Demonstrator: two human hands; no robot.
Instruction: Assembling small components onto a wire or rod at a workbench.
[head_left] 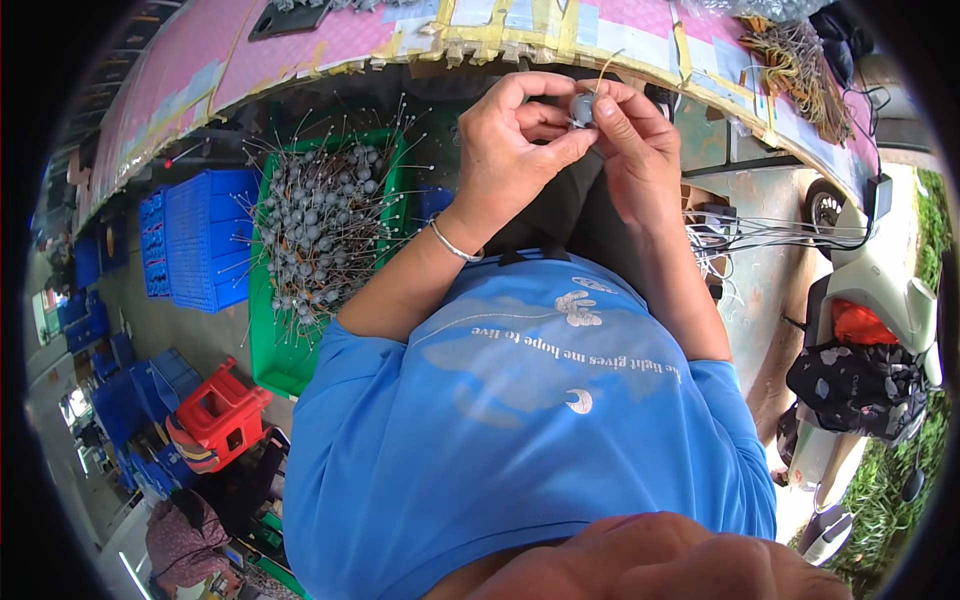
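Between my two hands, just in front of the table edge, is a small round grey part point(582, 108). A thin yellowish wire point(606, 68) rises from beside it. My left hand point(525, 135) is closed, with its thumb and fingertips pinching the grey part from the left. On the other side my right hand point(640, 135) is closed too, its thumb and index finger at the part and the wire's base. Exactly which fingers grip the wire is hidden. To the left, a green crate point(262, 345) is heaped with similar grey round parts point(320, 225) that have thin pale-tipped leads.
The table point(400, 45) has a taped, ragged edge. A bundle of yellow-brown wires point(795, 75) lies at its right. Blue crates point(208, 240) and a red plastic stool point(220, 415) stand left. White cables point(770, 232) stretch toward a parked scooter point(885, 265). Another person point(185, 540) is at lower left.
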